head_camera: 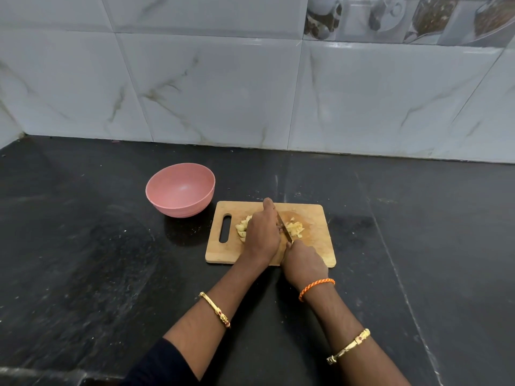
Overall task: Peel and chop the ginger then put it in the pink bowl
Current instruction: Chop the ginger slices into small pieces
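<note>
While the right hand (305, 261) is gripping the knife (284, 227) handle, left hand (262, 232) fingers are curling over ginger (294, 228) on the cutting board (317, 218); tucking fingertips back seems wise. Pink bowl (180, 189) sitting nearby, empty.

Both forearms reach up from the bottom of the frame and converge at lower centre. The left hand (262, 232) lies palm down, knuckles up, one finger stretched toward the top of the frame, the other fingertips hidden beneath it. The right hand (303, 260), just below and to its right, is curled into a fist around a handle. Both wrists are bare, with bangles.
</note>
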